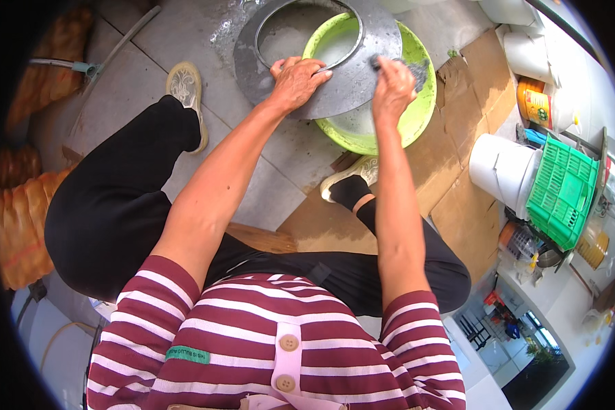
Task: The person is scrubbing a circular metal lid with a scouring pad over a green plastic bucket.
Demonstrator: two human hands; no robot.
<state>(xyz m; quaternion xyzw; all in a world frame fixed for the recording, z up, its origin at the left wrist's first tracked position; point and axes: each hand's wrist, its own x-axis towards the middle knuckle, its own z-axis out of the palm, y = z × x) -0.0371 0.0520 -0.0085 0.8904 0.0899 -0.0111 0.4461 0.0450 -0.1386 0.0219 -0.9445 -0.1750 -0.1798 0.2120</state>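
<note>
A wide, flat grey metal ring [333, 95] with a raised rim around its round central hole lies tilted across a lime-green plastic basin [425, 110]. My left hand [298, 84] grips the ring at the near edge of that hole, thumb and fingers over the rim. In my right hand [393, 84] is a dark grey scrubbing pad [418, 76], partly hidden by the fingers and somewhat blurred, at the ring's right edge. Cloudy water [356, 120] shows in the basin below the ring and through its hole.
Flattened cardboard [461, 133] covers the tiled floor on the right. A white bucket [502, 166] and a green plastic crate [564, 192] stand beyond it, near a yellow-labelled container [535, 105]. Filled mesh sacks [23, 230] and a grey hose [118, 48] are on the left.
</note>
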